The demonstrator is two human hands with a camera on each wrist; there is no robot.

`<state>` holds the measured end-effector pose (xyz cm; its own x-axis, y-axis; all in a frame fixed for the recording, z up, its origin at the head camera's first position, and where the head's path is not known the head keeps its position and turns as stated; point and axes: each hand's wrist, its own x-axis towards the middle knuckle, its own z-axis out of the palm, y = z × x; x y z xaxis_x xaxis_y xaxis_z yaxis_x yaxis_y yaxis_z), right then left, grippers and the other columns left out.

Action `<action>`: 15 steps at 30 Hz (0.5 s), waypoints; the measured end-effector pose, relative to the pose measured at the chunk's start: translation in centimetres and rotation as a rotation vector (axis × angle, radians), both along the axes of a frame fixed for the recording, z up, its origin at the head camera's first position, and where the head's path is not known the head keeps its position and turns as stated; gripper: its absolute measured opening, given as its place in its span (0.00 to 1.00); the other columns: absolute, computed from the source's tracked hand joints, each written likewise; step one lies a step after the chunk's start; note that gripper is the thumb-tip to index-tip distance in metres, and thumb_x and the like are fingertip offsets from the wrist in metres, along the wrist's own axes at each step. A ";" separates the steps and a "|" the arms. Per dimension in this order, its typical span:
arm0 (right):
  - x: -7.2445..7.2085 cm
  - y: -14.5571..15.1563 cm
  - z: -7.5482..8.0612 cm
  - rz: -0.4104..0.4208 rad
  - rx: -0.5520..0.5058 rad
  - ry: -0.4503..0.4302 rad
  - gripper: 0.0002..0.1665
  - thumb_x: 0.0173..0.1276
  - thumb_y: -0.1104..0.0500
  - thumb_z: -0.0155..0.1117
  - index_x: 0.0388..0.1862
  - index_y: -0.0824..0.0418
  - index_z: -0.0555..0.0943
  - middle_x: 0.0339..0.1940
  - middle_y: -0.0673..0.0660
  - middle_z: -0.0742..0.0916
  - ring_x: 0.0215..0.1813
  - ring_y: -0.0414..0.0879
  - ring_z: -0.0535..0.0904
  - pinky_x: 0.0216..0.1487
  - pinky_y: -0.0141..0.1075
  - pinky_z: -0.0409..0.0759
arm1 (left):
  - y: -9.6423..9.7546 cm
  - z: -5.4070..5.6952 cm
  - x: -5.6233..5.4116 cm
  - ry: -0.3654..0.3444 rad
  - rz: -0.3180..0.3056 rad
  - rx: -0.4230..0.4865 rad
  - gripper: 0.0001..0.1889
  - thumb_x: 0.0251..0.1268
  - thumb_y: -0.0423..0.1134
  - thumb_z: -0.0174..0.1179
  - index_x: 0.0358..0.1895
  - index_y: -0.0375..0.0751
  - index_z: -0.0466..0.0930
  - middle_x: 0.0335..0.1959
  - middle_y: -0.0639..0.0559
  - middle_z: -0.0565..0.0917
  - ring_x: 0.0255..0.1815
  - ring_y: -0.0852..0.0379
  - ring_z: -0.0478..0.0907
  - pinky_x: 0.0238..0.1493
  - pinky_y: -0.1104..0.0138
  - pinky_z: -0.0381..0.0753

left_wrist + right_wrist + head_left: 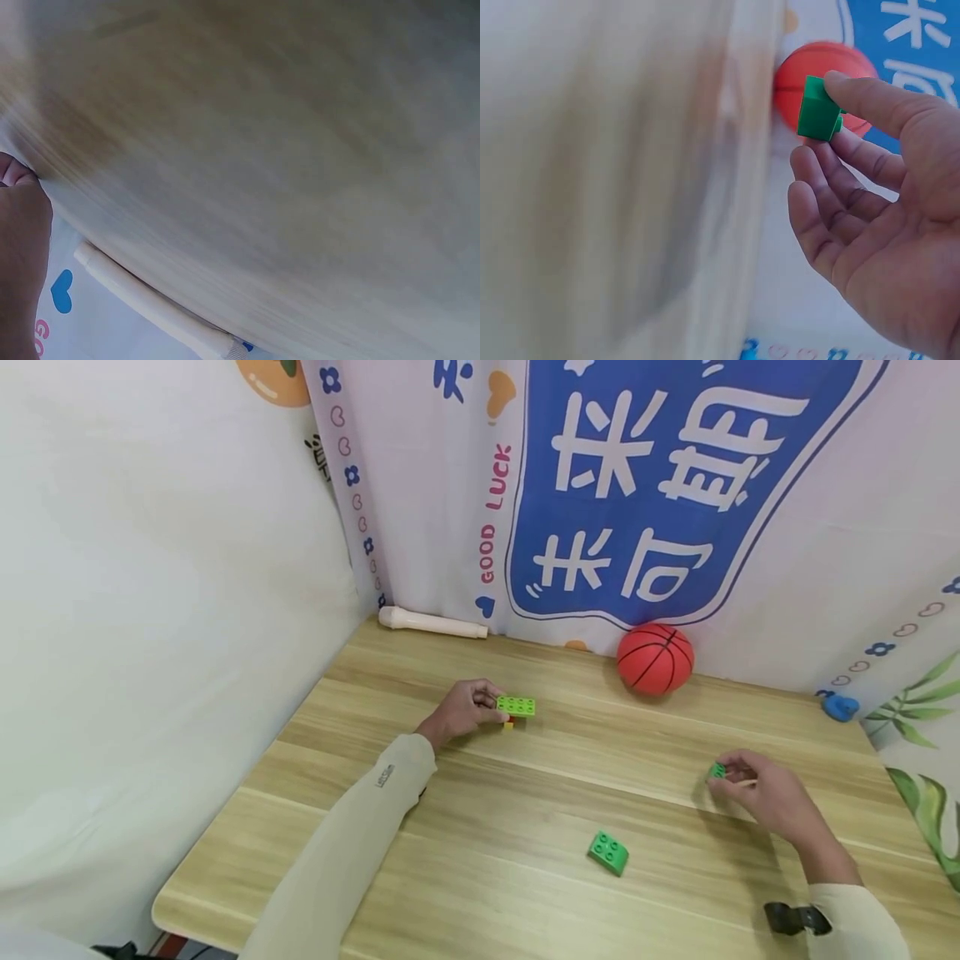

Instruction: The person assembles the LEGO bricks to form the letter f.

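In the head view my left hand pinches the left end of a lime-green toy brick with two rows of studs. Under that brick show small bits of a red and a yellow brick. At the right, my right hand holds a small green toy brick between thumb and fingertips, its other fingers loosely bent. Another green brick, studs up with a curved side, lies on the table between the hands, nearer the front. The left wrist view shows only part of the left hand.
A red ball with black lines rests against the printed curtain at the table's back. A white microphone-shaped stick lies along the back left edge. A blue toy duck sits at the far right corner of the wooden table.
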<state>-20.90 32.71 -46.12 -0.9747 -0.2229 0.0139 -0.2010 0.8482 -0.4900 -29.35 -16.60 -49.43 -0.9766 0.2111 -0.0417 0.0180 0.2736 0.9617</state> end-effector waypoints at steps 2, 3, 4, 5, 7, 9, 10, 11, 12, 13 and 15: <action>-0.5 -1.2 0.8 0.013 -0.018 0.009 0.25 0.77 0.49 0.72 0.61 0.66 0.82 0.49 0.63 0.90 0.52 0.55 0.86 0.41 0.32 0.81 | -0.1 0.0 0.1 0.001 0.004 -0.006 0.18 0.64 0.28 0.76 0.55 0.33 0.85 0.38 0.52 0.85 0.41 0.60 0.79 0.44 0.74 0.79; -0.7 -1.8 1.1 0.022 -0.028 0.017 0.25 0.77 0.49 0.72 0.61 0.66 0.82 0.49 0.63 0.90 0.52 0.55 0.87 0.41 0.31 0.82 | -0.1 0.0 0.1 0.003 0.004 -0.011 0.17 0.64 0.29 0.76 0.55 0.33 0.85 0.38 0.52 0.86 0.41 0.60 0.79 0.44 0.74 0.79; -1.0 -2.4 1.4 0.031 -0.036 0.025 0.24 0.77 0.50 0.72 0.61 0.66 0.82 0.50 0.63 0.90 0.52 0.56 0.87 0.41 0.30 0.82 | -0.1 0.0 0.1 0.005 0.004 -0.015 0.17 0.64 0.29 0.76 0.55 0.33 0.85 0.38 0.52 0.86 0.41 0.60 0.78 0.44 0.74 0.79; -1.3 -3.0 1.7 0.040 -0.047 0.030 0.24 0.78 0.50 0.72 0.61 0.66 0.82 0.50 0.64 0.90 0.52 0.56 0.87 0.42 0.30 0.83 | -0.1 0.0 0.1 0.007 0.003 -0.016 0.17 0.64 0.29 0.76 0.55 0.33 0.85 0.38 0.52 0.85 0.41 0.60 0.78 0.44 0.74 0.79; -1.8 -4.3 2.3 0.060 -0.073 0.040 0.24 0.78 0.50 0.72 0.61 0.66 0.82 0.51 0.64 0.90 0.52 0.56 0.87 0.43 0.29 0.83 | -0.1 -0.1 0.2 0.011 0.002 -0.016 0.17 0.64 0.29 0.76 0.54 0.32 0.85 0.37 0.52 0.85 0.40 0.60 0.78 0.43 0.73 0.78; -2.4 -5.5 2.8 0.081 -0.098 0.046 0.24 0.78 0.51 0.72 0.62 0.67 0.82 0.52 0.64 0.90 0.53 0.56 0.87 0.45 0.27 0.83 | -0.1 -0.1 0.2 0.015 0.001 -0.011 0.17 0.64 0.29 0.76 0.54 0.32 0.85 0.37 0.53 0.85 0.40 0.61 0.78 0.43 0.73 0.78; -2.6 -6.2 3.0 0.089 -0.110 0.047 0.24 0.77 0.52 0.72 0.62 0.67 0.82 0.53 0.64 0.90 0.53 0.56 0.87 0.46 0.26 0.83 | 0.0 -0.1 0.2 0.016 0.001 -0.008 0.17 0.64 0.28 0.76 0.54 0.32 0.85 0.36 0.53 0.85 0.40 0.61 0.78 0.43 0.73 0.78; -2.9 -6.7 3.2 0.099 -0.121 0.044 0.24 0.77 0.52 0.72 0.62 0.67 0.82 0.53 0.64 0.90 0.54 0.56 0.87 0.47 0.26 0.83 | 0.0 -0.1 0.2 0.016 0.000 -0.005 0.17 0.64 0.28 0.76 0.54 0.32 0.85 0.36 0.53 0.85 0.40 0.61 0.78 0.43 0.73 0.78; -3.1 -7.3 3.4 0.109 -0.131 0.045 0.23 0.77 0.53 0.72 0.62 0.67 0.82 0.53 0.64 0.90 0.54 0.56 0.87 0.47 0.26 0.83 | 0.0 -0.1 0.2 0.015 0.000 -0.005 0.17 0.64 0.28 0.76 0.54 0.32 0.85 0.36 0.53 0.85 0.40 0.61 0.78 0.43 0.73 0.78; -3.4 -7.9 3.5 0.116 -0.136 0.044 0.23 0.77 0.53 0.73 0.61 0.66 0.83 0.53 0.64 0.90 0.54 0.56 0.87 0.48 0.26 0.83 | 0.0 -0.1 0.2 0.015 -0.001 -0.004 0.17 0.64 0.28 0.76 0.55 0.32 0.85 0.36 0.53 0.85 0.40 0.61 0.78 0.43 0.73 0.78; -3.9 -9.0 3.9 0.136 -0.148 0.047 0.22 0.76 0.54 0.73 0.61 0.66 0.83 0.53 0.63 0.90 0.54 0.56 0.87 0.48 0.26 0.83 | 0.0 -0.1 0.1 0.011 0.000 -0.005 0.18 0.64 0.28 0.76 0.55 0.32 0.85 0.36 0.53 0.85 0.40 0.61 0.79 0.44 0.73 0.79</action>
